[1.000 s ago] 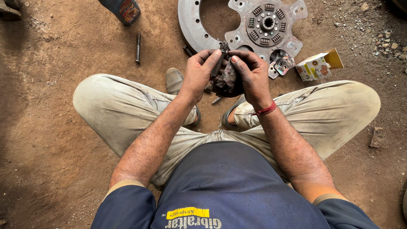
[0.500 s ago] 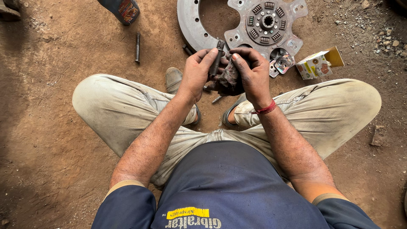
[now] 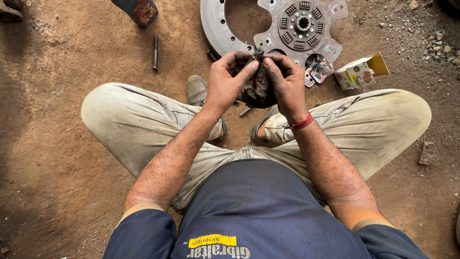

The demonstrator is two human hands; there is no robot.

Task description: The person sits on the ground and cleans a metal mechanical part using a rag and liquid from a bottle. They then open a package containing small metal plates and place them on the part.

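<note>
A small white-and-yellow cardboard box (image 3: 360,72) lies on its side on the dirt floor (image 3: 57,144), its flap open; what it holds cannot be told. Just left of it a small shiny metal bracket (image 3: 320,72) rests against the round grey metal clutch disc (image 3: 302,24), which sits on a large steel ring plate (image 3: 215,24). The left hand (image 3: 227,81) and right hand (image 3: 287,81) meet above the feet, fingers (image 3: 249,69) of both pinched narrow on a dark greasy crumpled rag (image 3: 261,88) between them. A dark steel bolt (image 3: 155,52) lies well apart to the left. Compared with 1 s ago, the hands stay in the same spot, with the rag bunched slightly lower between them
</note>
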